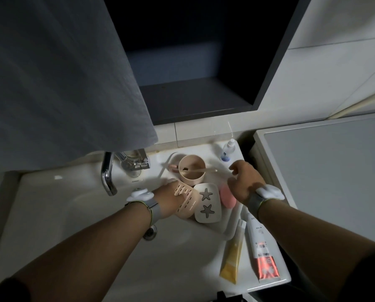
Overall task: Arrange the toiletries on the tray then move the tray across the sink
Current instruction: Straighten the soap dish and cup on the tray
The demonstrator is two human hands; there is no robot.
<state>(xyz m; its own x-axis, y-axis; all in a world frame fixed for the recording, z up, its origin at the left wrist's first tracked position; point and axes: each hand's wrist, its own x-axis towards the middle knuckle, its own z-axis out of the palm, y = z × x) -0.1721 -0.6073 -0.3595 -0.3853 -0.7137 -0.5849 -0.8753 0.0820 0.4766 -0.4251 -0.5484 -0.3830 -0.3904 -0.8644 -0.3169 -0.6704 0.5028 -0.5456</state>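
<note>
Head view, dim bathroom: the only writing is on the red-and-white tube (261,251), too blurred to read. It lies beside a yellow tube (232,257) on the white sink (51,214) ledge, under a grey hanging towel (58,83) and a dark cabinet niche (195,62). A white tray (229,227) at the basin's right carries a pink cup (192,170) with a toothbrush (200,170) across it, a starfish soap box (207,203) and a peach slotted holder (185,198). The left hand (168,198) grasps that holder; the right hand (245,182) hovers loosely curled, holding nothing I can see. A small bottle (228,150) stands behind.
</note>
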